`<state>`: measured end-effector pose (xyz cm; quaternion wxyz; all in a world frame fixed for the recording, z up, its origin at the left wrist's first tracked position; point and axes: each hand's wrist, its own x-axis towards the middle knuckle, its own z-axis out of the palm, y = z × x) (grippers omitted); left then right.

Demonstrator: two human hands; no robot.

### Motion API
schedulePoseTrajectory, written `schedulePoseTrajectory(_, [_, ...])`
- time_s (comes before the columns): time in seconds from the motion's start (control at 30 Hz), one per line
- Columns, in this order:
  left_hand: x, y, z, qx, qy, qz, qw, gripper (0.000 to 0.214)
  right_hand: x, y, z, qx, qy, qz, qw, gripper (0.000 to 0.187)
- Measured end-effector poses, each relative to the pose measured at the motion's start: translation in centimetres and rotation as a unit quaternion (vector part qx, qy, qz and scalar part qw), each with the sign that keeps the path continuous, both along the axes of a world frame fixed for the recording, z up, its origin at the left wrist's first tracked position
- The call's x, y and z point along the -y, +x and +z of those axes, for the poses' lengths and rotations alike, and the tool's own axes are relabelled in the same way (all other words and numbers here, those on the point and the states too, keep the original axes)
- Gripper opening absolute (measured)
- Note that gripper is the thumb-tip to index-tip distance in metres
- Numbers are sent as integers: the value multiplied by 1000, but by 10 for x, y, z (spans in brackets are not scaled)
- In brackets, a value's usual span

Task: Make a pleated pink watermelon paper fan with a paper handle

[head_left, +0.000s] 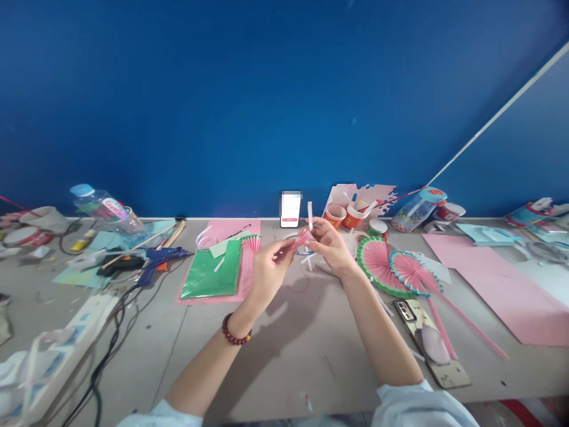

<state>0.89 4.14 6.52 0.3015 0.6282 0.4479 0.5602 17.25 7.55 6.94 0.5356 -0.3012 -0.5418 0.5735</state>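
Note:
My left hand (270, 264), with a dark red bead bracelet on the wrist, is closed on a pleated pink paper fan (303, 238). A pleated green-edged part (251, 242) shows left of that hand; I cannot tell whether it is the same piece. My right hand (329, 246) pinches the fan's other end between thumb and fingers. A narrow white strip (310, 214) stands up at the right fingertips; how it is held is hidden. Both hands are raised above the grey table (302, 344), in front of an upright phone (290, 209).
To the left lie a green paper pack (213, 273), a blue glue gun (162, 259), a plastic bottle (106, 207) and a power strip (66, 350). Rightward are paper cups (335, 214), finished pleated fans (376, 264), another phone (448, 370), a mouse (434, 344) and pink sheets (502, 279).

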Motion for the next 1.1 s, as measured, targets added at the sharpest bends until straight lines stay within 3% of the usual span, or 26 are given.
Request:
schedulePoseTrajectory(0.37, [-4,-4,-1,-49,55,22,997,6,2,0,2,47,51,-24,997,48])
schedulePoseTrajectory(0.6, [-1,-3,1,-66,57,0,996,13,2,-1,1,28,68,-18,997,45])
schedulePoseTrajectory(0.8, [0,-4,-2,-117,88,7,989,32,2,-2,2,24,65,-34,997,43])
schedulePoseTrajectory(1.1, [3,-4,6,-109,96,2,989,22,4,-2,3,19,63,-11,998,42])
